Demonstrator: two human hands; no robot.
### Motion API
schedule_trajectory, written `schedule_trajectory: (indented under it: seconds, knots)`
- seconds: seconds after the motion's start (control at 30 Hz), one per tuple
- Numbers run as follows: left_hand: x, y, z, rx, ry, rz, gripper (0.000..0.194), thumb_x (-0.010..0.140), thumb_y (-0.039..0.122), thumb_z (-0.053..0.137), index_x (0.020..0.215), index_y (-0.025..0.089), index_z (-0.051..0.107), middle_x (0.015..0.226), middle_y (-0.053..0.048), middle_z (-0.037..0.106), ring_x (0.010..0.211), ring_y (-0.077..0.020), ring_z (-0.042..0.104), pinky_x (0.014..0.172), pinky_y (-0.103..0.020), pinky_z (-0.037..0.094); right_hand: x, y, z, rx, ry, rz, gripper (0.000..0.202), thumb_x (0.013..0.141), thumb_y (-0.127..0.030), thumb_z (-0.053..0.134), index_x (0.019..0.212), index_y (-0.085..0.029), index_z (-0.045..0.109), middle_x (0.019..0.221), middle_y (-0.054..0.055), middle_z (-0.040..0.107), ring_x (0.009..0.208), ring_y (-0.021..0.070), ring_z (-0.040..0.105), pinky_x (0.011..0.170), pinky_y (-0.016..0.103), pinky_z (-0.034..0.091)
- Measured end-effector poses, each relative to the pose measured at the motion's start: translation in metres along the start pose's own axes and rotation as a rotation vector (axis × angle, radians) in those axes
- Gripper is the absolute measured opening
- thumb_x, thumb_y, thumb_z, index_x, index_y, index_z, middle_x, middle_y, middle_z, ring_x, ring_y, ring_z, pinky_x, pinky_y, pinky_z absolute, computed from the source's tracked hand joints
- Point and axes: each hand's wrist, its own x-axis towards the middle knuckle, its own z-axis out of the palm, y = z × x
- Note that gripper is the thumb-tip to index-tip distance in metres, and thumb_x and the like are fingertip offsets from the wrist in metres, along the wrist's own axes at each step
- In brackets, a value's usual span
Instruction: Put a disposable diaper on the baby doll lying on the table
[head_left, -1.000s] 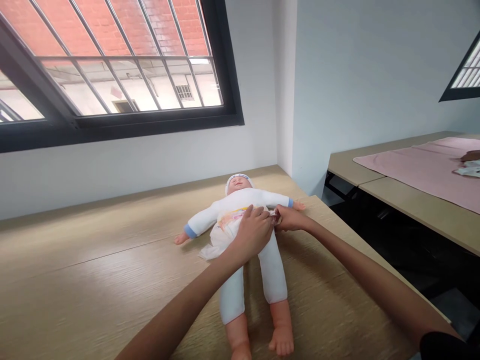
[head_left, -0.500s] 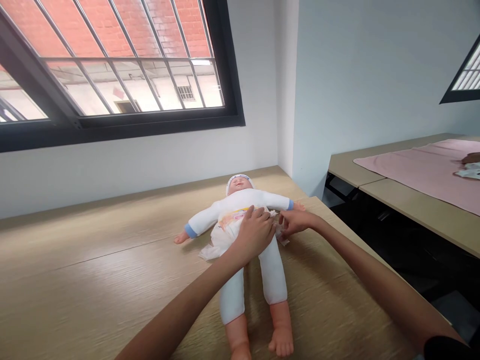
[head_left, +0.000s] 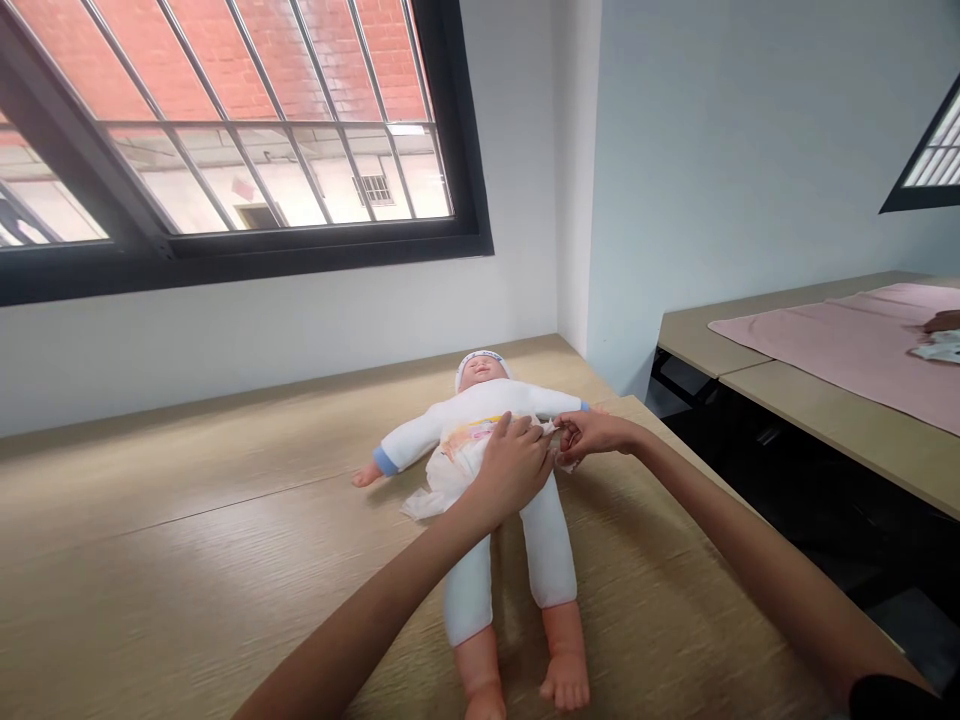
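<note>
A baby doll [head_left: 469,590] in a white suit with blue cuffs lies on its back on a wooden table [head_left: 225,560], head away from me. Around its middle is a white diaper [head_left: 457,468] with a coloured print on the front. My left hand [head_left: 516,460] lies over the diaper's front, fingers spread. My right hand [head_left: 589,438] is at the diaper's edge on the doll's right-hand side in view, its fingertips pinched on the edge. A loose diaper flap sticks out at the left.
A barred window [head_left: 300,130] is in the wall behind the table. On the right, across a dark gap, another table [head_left: 810,385] bears a pink cloth [head_left: 855,335]. Another person's hand [head_left: 942,321] rests there by a white item.
My right hand has moved slightly up and its fingers have closed on the diaper's edge. My left hand has stayed on the diaper's front. The view has shifted a little.
</note>
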Motion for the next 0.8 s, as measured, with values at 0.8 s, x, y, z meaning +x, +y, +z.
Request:
schedule_trajectory:
  seconds: [0.8]
  knots:
    - [-0.005, -0.015, -0.017, -0.086, -0.035, 0.113, 0.024, 0.091, 0.019, 0.042, 0.099, 0.019, 0.064, 0.108, -0.006, 0.066, 0.099, -0.0221, 0.060, 0.087, -0.040, 0.042, -0.014, -0.025, -0.004, 0.353, -0.054, -0.078, 0.059, 0.069, -0.013, 0.077, 0.123, -0.021, 0.056, 0.104, 0.003, 0.062, 0.090, 0.0107, 0.062, 0.078, 0.019, 0.049]
